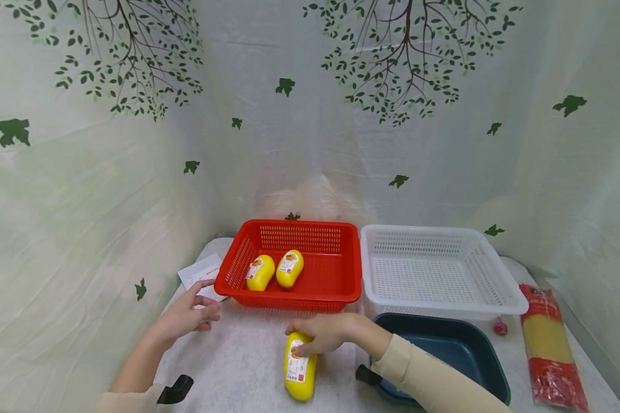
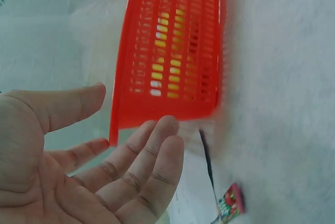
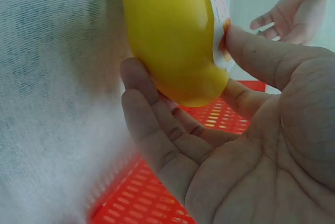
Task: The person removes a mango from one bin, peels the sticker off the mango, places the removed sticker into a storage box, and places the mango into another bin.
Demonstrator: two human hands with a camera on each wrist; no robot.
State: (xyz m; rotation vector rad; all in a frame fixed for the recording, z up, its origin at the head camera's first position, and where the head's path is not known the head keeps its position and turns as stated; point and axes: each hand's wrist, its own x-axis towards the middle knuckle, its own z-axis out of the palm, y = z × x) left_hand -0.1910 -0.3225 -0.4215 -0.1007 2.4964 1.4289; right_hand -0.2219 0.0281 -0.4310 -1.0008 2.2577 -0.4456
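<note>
Curtain (image 1: 315, 149): thin, creased sheeting, printed with leafy branches and scattered dark green leaves.
Table (image 1: 248, 355): pale cloth with a fine ribbed weave.
White basket (image 1: 444, 310): moulded plastic, pierced all over, tapered walls, rounded corners; just beside the red one.
Red basket (image 1: 294, 301): glossy slotted plastic with a flared rim.
Tray (image 1: 465, 355): smooth, dark blue, round-cornered, partly under the right forearm.
Packet (image 1: 550, 344): long, shiny film, red at both ends, yellowish in the middle.
Right hand (image 1: 328, 332): reaching in from the right, gripping a yellow piece, thumb on its label, fingers around its far end.
Left hand (image 1: 191, 310): open, fingers loosely spread, index fingertip at the red basket's left corner.
Gripped yellow piece (image 1: 301, 366): smooth, rounded oblong with a white printed label, in front of the red basket.
Two yellow pieces (image 1: 290, 269): same rounded form, labelled, lying inside the red basket.
Candy (image 1: 500, 327): small, red, roundish, beside the packet.
</note>
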